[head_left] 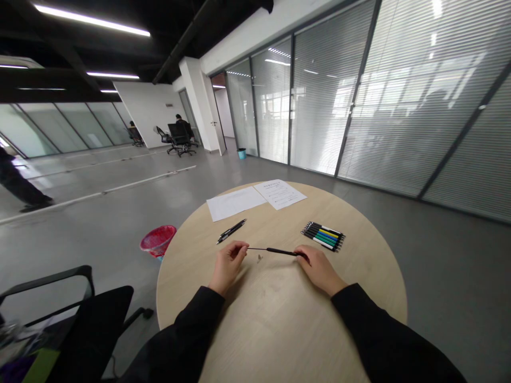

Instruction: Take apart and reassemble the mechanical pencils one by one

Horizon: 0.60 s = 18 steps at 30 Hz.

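Over the table's middle, my left hand [230,261] pinches the end of a thin dark pen refill [257,248]. The refill's other end meets the tip of a black pen barrel [281,251], and the two lie nearly in line. Closed round the far end of that barrel is my right hand [317,266]. Just below the refill, a small greyish piece [260,258] lies on the wood; its kind is too small to tell. Black pens [231,231] rest beyond my left hand. Past my right hand lies a row of several pens [323,236] with black, white, yellow, blue and green barrels.
Two printed sheets [239,202] lie at the far edge of the round wooden table [371,276]. A red basin-like bin [158,240] stands on the floor to the left, near a black chair [91,319]. Glass partitions with blinds [319,96] run along the right.
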Available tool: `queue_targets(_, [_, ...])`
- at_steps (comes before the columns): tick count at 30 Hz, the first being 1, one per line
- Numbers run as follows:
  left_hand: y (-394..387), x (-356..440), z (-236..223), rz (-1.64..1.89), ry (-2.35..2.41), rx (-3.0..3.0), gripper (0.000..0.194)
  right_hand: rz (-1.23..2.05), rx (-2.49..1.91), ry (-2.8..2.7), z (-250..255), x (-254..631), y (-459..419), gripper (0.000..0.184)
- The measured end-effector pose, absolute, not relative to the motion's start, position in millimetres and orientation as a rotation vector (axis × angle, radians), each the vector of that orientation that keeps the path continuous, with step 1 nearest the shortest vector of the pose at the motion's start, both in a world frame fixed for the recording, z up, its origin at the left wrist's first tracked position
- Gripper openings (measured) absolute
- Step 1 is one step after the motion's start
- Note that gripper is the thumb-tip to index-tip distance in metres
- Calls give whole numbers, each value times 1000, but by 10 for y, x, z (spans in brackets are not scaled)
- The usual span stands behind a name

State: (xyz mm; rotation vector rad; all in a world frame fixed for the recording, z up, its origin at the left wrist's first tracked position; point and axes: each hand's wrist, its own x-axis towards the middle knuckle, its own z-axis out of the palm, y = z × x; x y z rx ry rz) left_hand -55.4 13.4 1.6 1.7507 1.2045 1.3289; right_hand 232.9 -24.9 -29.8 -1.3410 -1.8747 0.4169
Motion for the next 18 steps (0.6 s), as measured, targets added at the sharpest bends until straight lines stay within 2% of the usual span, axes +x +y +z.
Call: queue_targets(18, [2, -322, 51, 1094, 1184, 1940, 18, 446, -1301, -1954, -231, 2235, -308, 18])
